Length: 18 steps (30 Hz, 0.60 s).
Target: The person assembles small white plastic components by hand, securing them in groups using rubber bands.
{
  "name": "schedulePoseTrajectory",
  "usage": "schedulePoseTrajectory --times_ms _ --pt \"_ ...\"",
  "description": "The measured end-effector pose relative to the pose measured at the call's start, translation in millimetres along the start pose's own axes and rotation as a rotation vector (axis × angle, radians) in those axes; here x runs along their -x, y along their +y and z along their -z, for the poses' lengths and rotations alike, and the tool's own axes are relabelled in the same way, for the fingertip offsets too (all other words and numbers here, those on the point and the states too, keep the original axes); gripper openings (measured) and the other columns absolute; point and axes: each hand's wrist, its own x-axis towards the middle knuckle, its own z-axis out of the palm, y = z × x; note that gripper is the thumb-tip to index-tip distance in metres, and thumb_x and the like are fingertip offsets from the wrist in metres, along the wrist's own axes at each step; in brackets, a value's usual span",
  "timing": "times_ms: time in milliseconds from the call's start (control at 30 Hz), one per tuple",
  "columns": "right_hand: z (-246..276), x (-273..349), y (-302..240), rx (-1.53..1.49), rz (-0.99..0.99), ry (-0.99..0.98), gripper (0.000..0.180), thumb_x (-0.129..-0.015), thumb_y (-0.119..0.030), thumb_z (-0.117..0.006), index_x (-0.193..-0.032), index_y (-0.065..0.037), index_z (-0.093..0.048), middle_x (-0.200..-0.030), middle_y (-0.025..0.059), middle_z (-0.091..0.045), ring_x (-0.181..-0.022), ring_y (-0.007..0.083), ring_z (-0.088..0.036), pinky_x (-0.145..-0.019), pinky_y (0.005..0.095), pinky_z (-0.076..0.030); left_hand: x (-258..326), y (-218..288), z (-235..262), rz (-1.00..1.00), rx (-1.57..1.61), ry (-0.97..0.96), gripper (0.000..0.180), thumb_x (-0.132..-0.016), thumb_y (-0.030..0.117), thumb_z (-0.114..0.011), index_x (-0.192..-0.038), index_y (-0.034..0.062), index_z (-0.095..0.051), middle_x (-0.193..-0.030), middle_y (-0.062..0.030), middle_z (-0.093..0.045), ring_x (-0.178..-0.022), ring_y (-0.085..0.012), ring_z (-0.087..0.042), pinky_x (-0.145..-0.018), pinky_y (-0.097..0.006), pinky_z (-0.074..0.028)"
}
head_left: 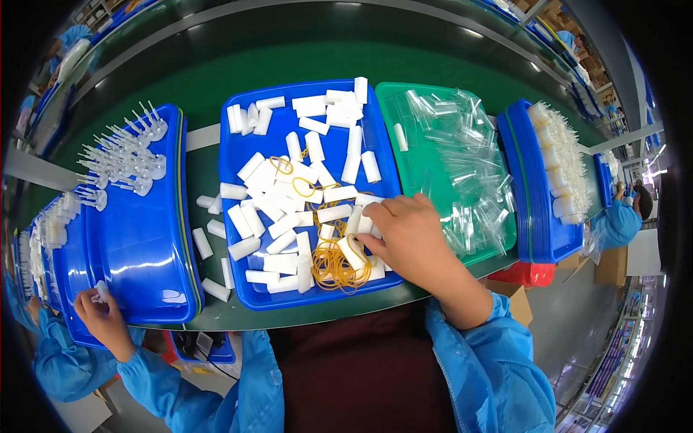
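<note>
Nearest the camera are the person's blue sleeves [491, 368] over a dark apron, rising from the lower edge. The work surface is a dark green conveyor table [216, 72] that curves away to the far side, with more benches and shelving at the room's edges.

At far left, stacked blue trays [137, 245] hold white pronged plastic parts [123, 155] along their far edge. The left hand [101, 314] rests at the near left corner of these trays, fingers curled and pinching a small white piece [101, 290]. Beside it, another worker's blue sleeve [58, 361] shows at the left edge.

Between the trays, several loose white blocks [209, 242] lie on the green surface.

In the middle sits a blue tray [238, 195] scattered with white rectangular foam blocks [267, 195] and a tangle of yellow rubber bands [336, 263] at its near right. The right hand [411, 238] lies over that tray's near right corner, knuckles up, fingers bent down onto the blocks just beside the bands; whether they grip one I cannot tell.

To the right, a green tray [393, 97] is heaped with clear plastic bags [462, 166]. Further right, another blue tray [527, 187] holds stacked white parts [559, 159]. A red box [530, 274] and a cardboard box [516, 299] sit below the table edge. At far right another worker in blue [621, 220] sits.
</note>
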Motion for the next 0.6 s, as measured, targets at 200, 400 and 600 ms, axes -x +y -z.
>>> schedulePoseTrajectory --times_ms 200,400,600 --pt "-8 -6 -12 -0.111 -0.007 0.019 0.033 -0.067 -0.010 -0.072 -0.098 -0.006 -0.060 -0.091 0.0097 -0.060 -0.079 0.0288 -0.060 -0.070 0.0392 -0.048 51 92 26 -0.016 0.730 0.213 0.022 -0.084 -0.003 -0.061 -0.102 0.0025 -0.050 -0.110 -0.0103 -0.050 -0.091 -0.0166 -0.057 -0.081 -0.028 -0.049" --pt "-21 -12 -12 -0.147 -0.013 -0.047 0.035 -0.071 -0.006 -0.067 -0.104 -0.006 -0.057 -0.092 0.0111 -0.059 -0.081 0.0314 -0.060 -0.072 0.0395 -0.049 90 188 3 -0.061 1.367 -0.243 0.032 -0.078 -0.011 -0.057 -0.102 0.0047 -0.044 -0.104 -0.0116 -0.050 -0.091 -0.0178 -0.055 -0.083 -0.029 -0.046" --pt "-21 -17 -16 -0.220 -0.009 0.037 0.028 -0.075 -0.007 -0.064 -0.102 -0.006 -0.056 -0.094 0.0127 -0.060 -0.079 0.0307 -0.062 -0.065 0.0390 -0.050 105 235 -3 -0.001 1.632 -0.535 0.036 -0.075 -0.016 -0.055 -0.106 0.0009 -0.045 -0.102 -0.0118 -0.049 -0.093 -0.0176 -0.052 -0.088 -0.028 -0.042"
